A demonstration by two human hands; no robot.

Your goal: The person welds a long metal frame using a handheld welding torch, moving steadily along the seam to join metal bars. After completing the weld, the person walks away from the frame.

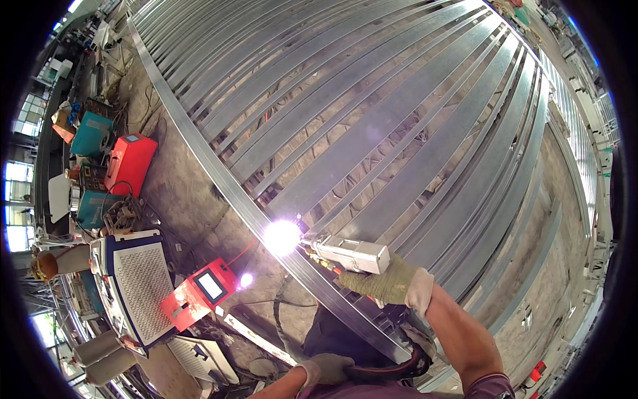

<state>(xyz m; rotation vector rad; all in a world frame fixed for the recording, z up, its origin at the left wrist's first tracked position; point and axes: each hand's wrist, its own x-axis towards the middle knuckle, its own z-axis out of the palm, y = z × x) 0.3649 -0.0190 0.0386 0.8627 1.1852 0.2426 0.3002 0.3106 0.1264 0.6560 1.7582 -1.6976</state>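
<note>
My right hand [380,282], in a greenish work glove, is closed around a silver box-shaped welding gun [351,254]. The gun's nozzle points left at a steel frame rail [229,189], where a glaring white welding light [282,237] hides the joint with a flat crossbar [319,193]. Low in the picture, my left hand [327,368], in a grey glove, is closed on a thick black hose [385,371] that curves up toward the right. Its fingertips are partly hidden.
On the left stand a red machine with a small screen [211,286], a white-and-blue perforated cabinet [143,286], a red case [131,163] and a teal machine [93,133]. Cables [282,319] lie across the floor. Several long steel bars [531,266] rest at the right.
</note>
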